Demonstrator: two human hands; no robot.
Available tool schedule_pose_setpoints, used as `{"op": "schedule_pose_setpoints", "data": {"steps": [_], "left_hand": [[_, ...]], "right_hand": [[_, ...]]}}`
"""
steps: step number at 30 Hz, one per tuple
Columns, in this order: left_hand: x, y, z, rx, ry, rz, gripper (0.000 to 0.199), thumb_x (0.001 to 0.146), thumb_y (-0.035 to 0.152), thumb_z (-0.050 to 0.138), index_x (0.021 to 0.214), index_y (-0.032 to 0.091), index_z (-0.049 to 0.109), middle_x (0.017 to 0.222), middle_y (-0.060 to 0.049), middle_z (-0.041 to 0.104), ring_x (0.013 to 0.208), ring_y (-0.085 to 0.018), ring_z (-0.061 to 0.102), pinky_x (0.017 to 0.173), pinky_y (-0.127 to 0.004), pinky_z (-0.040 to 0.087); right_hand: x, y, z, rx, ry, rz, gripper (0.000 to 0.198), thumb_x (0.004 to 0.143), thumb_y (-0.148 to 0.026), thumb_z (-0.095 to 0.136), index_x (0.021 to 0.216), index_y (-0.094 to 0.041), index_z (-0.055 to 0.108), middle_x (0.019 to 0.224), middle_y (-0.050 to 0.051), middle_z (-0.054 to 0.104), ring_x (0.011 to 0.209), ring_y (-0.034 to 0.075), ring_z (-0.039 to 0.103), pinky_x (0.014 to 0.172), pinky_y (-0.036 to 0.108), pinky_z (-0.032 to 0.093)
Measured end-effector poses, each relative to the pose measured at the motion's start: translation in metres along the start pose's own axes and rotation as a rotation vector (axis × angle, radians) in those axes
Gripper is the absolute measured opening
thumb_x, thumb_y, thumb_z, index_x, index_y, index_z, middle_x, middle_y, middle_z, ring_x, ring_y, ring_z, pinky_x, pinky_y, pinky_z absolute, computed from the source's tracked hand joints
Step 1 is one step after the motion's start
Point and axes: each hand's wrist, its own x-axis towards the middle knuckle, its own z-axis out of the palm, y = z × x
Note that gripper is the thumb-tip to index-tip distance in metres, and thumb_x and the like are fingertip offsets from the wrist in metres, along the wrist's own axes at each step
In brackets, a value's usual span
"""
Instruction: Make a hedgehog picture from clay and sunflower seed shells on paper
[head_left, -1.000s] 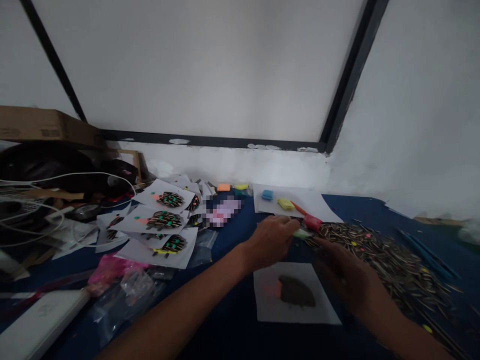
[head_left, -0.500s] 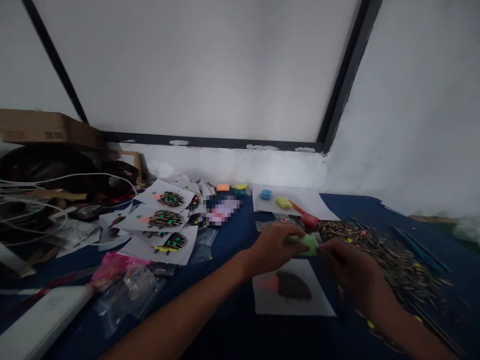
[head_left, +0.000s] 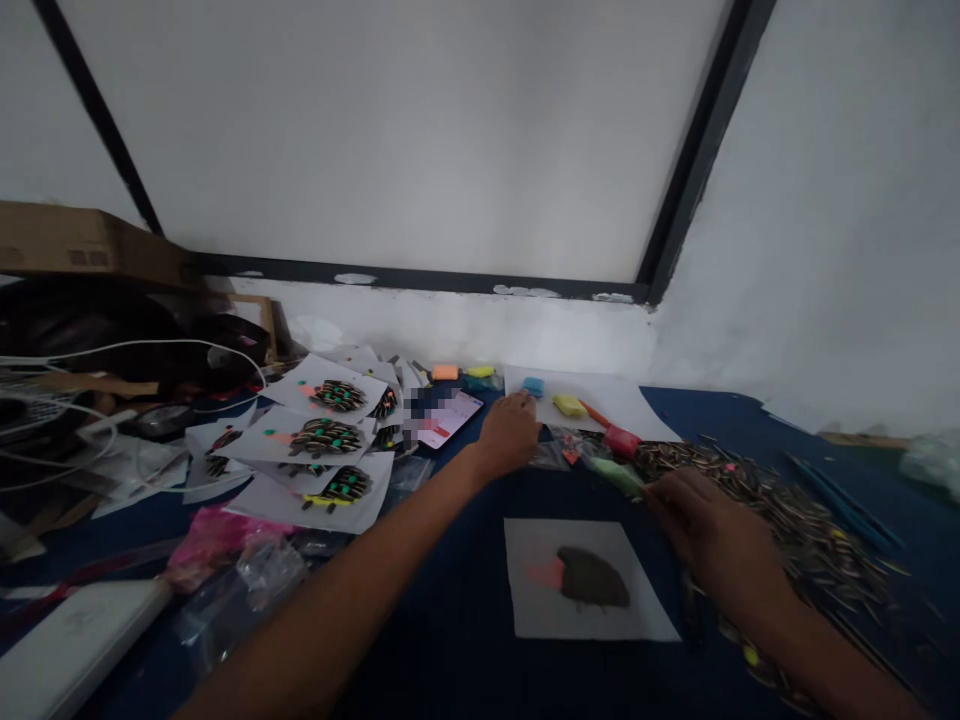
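My left hand reaches to the back of the table, fingers stretched forward and apart from one another, just in front of a small blue clay block. At the right, the fingertips of my right hand pinch one end of a light green clay packet. Below lies a white paper sheet with a dark, rounded clay body and a pink front part. A yellow clay block and a red lump with an orange stick sit behind the packet.
Sunflower seeds are heaped at the right, beside blue tweezer-like tools. Seed-covered hedgehog sheets are piled at the left. A phone, plastic bags, a white box and cables lie around.
My left hand has let go of the green packet and moved back and left toward the blue block. The packet has sunk lower, at my right fingertips.
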Motion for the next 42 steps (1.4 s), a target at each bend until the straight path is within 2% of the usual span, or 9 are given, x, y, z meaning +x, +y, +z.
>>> {"op": "schedule_pose_setpoints", "data": {"steps": [4,8,14,20,24,27,31,36,42], "left_hand": [[0.022,-0.03,0.012,0.064,-0.004,-0.104,0.043,0.091,0.027,0.039,0.126,0.005,0.051,0.142,-0.023,0.041,0.13,-0.032,0.039,0.106,-0.046,0.032],[0.039,-0.051,0.019,0.105,-0.032,-0.244,0.044,0.09,0.031,0.039,0.13,0.014,0.049,0.144,-0.018,0.04,0.129,-0.037,0.039,0.105,-0.055,0.025],[0.059,-0.072,0.022,0.122,-0.095,-0.342,0.044,0.089,0.032,0.039,0.128,0.016,0.051,0.143,-0.017,0.04,0.128,-0.04,0.039,0.105,-0.058,0.021],[0.079,-0.088,0.027,0.105,-0.1,-0.323,0.045,0.09,0.027,0.035,0.132,0.014,0.046,0.148,-0.017,0.033,0.132,-0.034,0.035,0.106,-0.051,0.026],[0.087,-0.094,0.032,0.096,-0.137,-0.363,0.044,0.09,0.028,0.036,0.128,0.009,0.048,0.138,-0.023,0.043,0.127,-0.034,0.041,0.102,-0.05,0.029],[0.088,-0.096,0.031,0.082,-0.177,-0.38,0.04,0.089,0.025,0.038,0.123,0.011,0.052,0.127,-0.02,0.053,0.12,-0.032,0.048,0.1,-0.05,0.03],[0.086,-0.092,0.025,0.05,-0.205,-0.329,0.035,0.088,0.024,0.04,0.118,0.017,0.055,0.123,-0.016,0.055,0.114,-0.028,0.054,0.1,-0.052,0.031],[0.082,-0.081,0.023,0.016,-0.189,-0.241,0.039,0.081,0.025,0.05,0.119,0.019,0.055,0.126,-0.016,0.05,0.115,-0.029,0.053,0.105,-0.058,0.022],[0.082,-0.077,0.02,-0.067,-0.202,-0.186,0.053,0.063,0.016,0.062,0.116,0.016,0.059,0.122,-0.016,0.052,0.106,-0.033,0.058,0.096,-0.052,0.038]], "right_hand": [[0.003,-0.008,0.006,0.054,-0.114,-0.074,0.033,0.096,-0.029,0.037,0.076,-0.021,0.061,0.08,0.005,0.064,0.062,0.016,0.063,0.05,0.024,0.042],[0.003,-0.012,0.008,0.08,-0.127,-0.111,0.03,0.095,-0.026,0.038,0.09,-0.021,0.067,0.092,0.008,0.069,0.071,0.017,0.068,0.054,0.024,0.048],[0.0,-0.007,0.011,0.049,-0.103,-0.141,0.03,0.094,-0.023,0.038,0.096,-0.019,0.068,0.095,0.01,0.07,0.076,0.019,0.07,0.06,0.028,0.056],[-0.007,-0.001,0.013,0.046,-0.104,-0.155,0.028,0.094,-0.021,0.039,0.096,-0.019,0.067,0.095,0.009,0.07,0.079,0.018,0.07,0.065,0.028,0.058],[-0.009,0.0,0.014,0.029,-0.099,-0.152,0.028,0.095,-0.024,0.039,0.095,-0.021,0.067,0.096,0.009,0.07,0.08,0.019,0.071,0.066,0.029,0.058],[-0.007,-0.002,0.012,0.029,-0.082,-0.169,0.029,0.095,-0.025,0.04,0.094,-0.021,0.068,0.096,0.008,0.071,0.08,0.018,0.071,0.065,0.028,0.059],[-0.005,-0.005,0.01,0.017,-0.036,-0.213,0.029,0.094,-0.024,0.039,0.092,-0.021,0.068,0.093,0.007,0.072,0.077,0.017,0.071,0.064,0.025,0.059],[-0.004,-0.006,0.008,0.012,-0.018,-0.236,0.028,0.094,-0.023,0.039,0.091,-0.02,0.067,0.091,0.007,0.071,0.076,0.016,0.071,0.061,0.024,0.058],[-0.001,-0.008,0.001,0.012,-0.005,-0.238,0.03,0.095,-0.023,0.037,0.089,-0.02,0.067,0.088,0.007,0.072,0.073,0.015,0.071,0.061,0.023,0.058]]}}
